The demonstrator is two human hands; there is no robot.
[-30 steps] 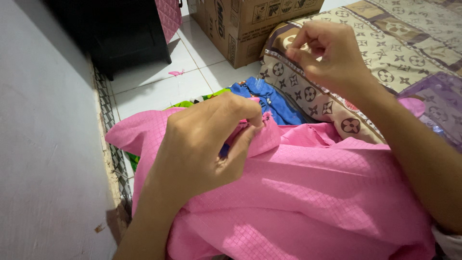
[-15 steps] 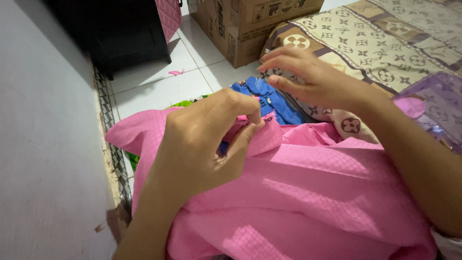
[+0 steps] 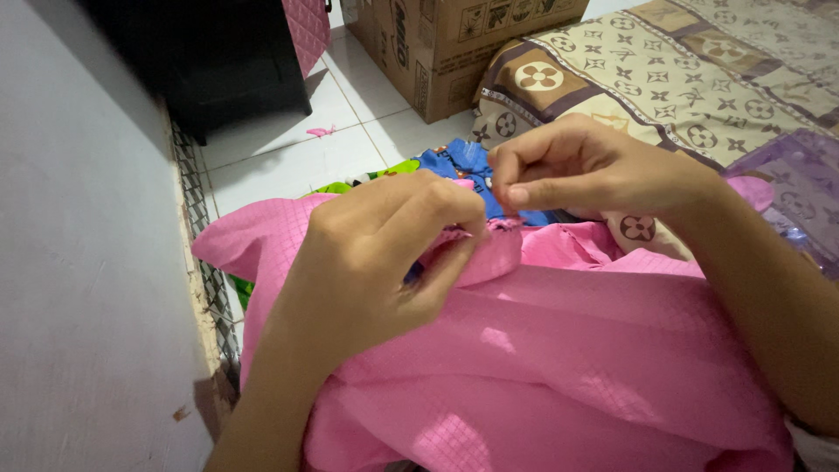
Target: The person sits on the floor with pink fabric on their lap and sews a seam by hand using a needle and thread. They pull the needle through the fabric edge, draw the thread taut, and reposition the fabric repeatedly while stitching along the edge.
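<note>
A pink quilted fabric (image 3: 568,350) lies bunched across my lap. My left hand (image 3: 376,262) is closed on a fold at its upper edge, thumb under and fingers over. My right hand (image 3: 594,170) is just right of that fold, thumb and forefinger pinched together at the fabric's edge. Between those fingertips shows a tiny pale glint that looks like a needle (image 3: 490,183); no thread is clear to see. The two hands almost touch.
A blue cloth (image 3: 454,162) and a green one (image 3: 384,175) lie on the white tile floor (image 3: 288,157) beyond the fabric. A brown patterned mattress (image 3: 699,70) is at the right, a purple plastic container (image 3: 795,183) beside it. A cardboard box (image 3: 446,44), black furniture (image 3: 227,61) and a wall (image 3: 79,262) stand around.
My right hand came down from over the mattress, opened its fingers on the way, and now pinches at the fabric edge beside my left hand. The left hand kept its hold.
</note>
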